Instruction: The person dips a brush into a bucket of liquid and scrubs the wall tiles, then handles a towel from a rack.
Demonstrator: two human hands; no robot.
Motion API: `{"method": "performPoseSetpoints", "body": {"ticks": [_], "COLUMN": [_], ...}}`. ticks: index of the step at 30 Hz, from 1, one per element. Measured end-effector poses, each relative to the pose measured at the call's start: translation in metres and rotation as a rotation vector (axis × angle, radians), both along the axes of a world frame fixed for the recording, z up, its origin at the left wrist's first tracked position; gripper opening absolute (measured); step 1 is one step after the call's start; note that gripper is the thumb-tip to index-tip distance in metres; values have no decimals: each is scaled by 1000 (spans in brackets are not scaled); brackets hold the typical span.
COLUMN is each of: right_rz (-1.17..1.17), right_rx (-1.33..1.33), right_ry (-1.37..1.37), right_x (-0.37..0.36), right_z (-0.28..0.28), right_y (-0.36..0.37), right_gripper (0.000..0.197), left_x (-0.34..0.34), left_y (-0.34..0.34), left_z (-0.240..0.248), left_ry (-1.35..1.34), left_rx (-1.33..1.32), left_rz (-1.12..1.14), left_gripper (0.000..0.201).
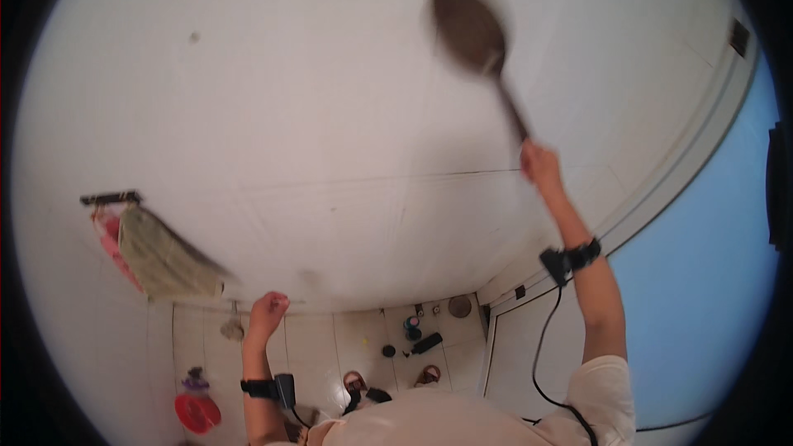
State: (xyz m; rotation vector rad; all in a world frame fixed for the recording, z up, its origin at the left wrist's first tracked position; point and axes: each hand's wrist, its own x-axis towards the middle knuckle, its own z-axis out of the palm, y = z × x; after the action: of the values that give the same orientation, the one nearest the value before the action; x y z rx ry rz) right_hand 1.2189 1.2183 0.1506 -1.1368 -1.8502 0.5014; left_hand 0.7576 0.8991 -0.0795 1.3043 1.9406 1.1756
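Raised high on the right, my right hand (541, 165) grips the slim handle of a dark, long-handled thing with an oval head (469, 26). Its head is smeared by motion in front of the pale wall (330, 99), and I cannot make out whether it touches the wall or what kind of thing it is. My left hand (268, 312) is low on the left, its fingers curled, with nothing visible in them. Black straps with small devices sit on my left wrist (268, 388) and right forearm (578, 257).
Towels (161, 256) hang from a dark rack (111, 197) on the left. A red basin (197, 413) is at the lower left. A black bottle (427, 343), a teal item (412, 328) and a round drain cover (460, 306) lie on the tiled floor. A bluish panel (661, 297) is on the right.
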Motion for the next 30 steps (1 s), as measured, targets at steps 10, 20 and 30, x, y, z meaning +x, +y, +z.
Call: {"method": "performPoseSetpoints", "body": {"ticks": [10,20,30], "right_rz": [-131,107,133], "right_rx": [524,152,208], "right_ry": [-535,-657,-713], "right_x": [-1,-135,-179], "right_z": [-22,-135,-131], "right_y": [-37,-56,-85], "right_gripper": [35,39,32], "left_x": [-51,-84,-103], "left_y": [-60,-134,-199], "left_z": [8,-36,-64], "left_ry": [8,-97,-154], "left_rx": [-41,-100,-212], "left_rz": [254,420,543], "left_gripper": [16,17,18]}}
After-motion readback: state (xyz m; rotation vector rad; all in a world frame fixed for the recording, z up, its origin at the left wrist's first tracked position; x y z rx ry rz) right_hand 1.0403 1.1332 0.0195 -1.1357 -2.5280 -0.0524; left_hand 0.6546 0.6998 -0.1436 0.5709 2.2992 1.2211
